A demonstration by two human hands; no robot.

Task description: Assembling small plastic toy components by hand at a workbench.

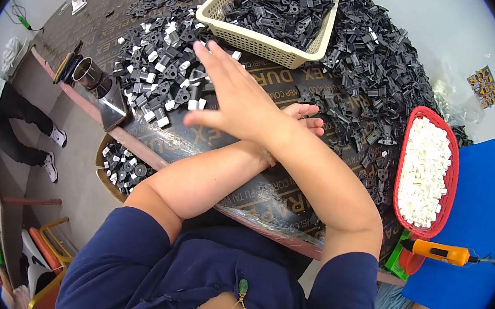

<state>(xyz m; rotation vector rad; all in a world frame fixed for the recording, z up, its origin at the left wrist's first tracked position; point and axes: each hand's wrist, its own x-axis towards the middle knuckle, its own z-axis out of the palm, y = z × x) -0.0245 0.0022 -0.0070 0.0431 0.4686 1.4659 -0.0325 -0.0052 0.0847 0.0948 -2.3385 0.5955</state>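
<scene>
My forearms cross over the table, with my right wrist lying over my left. My right hand [235, 96] reaches to the left side, thumb and fingers spread apart. Nearest to it is a pile of black plastic parts with white ends [157, 63]; one such part [194, 96] shows between its thumb and fingers, apparently on the table. Beyond my right wrist, on its right side, my left hand [307, 117] shows only its outstretched fingers, near loose black plastic parts [348, 117]. Its palm is hidden, and nothing shows in the fingers.
A cream basket [253, 39] of black parts stands at the far side. Black parts heap around it. At right sits a red basket [399, 188] of white pieces, above an orange electric screwdriver [439, 252]. A metal cup [89, 73] stands left; below is a box of parts [102, 160].
</scene>
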